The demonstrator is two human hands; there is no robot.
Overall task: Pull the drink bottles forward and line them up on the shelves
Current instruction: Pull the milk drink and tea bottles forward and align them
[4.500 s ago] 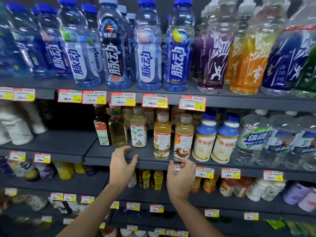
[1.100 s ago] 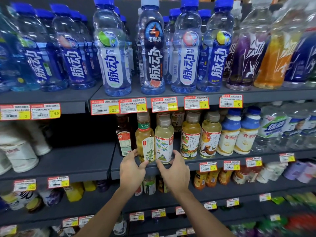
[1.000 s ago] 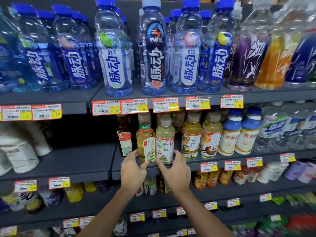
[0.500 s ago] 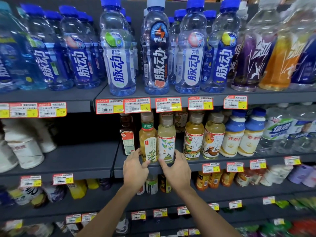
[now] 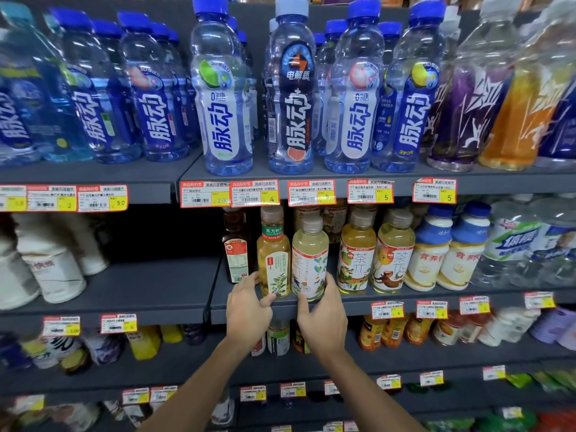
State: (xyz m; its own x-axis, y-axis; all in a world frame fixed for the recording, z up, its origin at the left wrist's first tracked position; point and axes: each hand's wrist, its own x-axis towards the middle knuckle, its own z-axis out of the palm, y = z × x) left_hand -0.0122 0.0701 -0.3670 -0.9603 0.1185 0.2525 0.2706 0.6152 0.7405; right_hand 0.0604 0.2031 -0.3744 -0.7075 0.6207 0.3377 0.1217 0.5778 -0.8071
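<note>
My left hand (image 5: 247, 313) holds the green-label bottle (image 5: 273, 263), my right hand (image 5: 322, 319) the pale bottle (image 5: 310, 263); overpulling could tip both off the shelf (image 5: 218, 307).

We see the left hand (image 5: 246, 310) gripping the base of the golden tea bottle (image 5: 273, 260), and the right hand (image 5: 322, 319) gripping the base of the pale tea bottle (image 5: 309, 260). Both bottles stand upright, side by side, at the front edge of the middle shelf (image 5: 352, 307). A dark bottle (image 5: 236, 247) stands farther back on their left.
</note>
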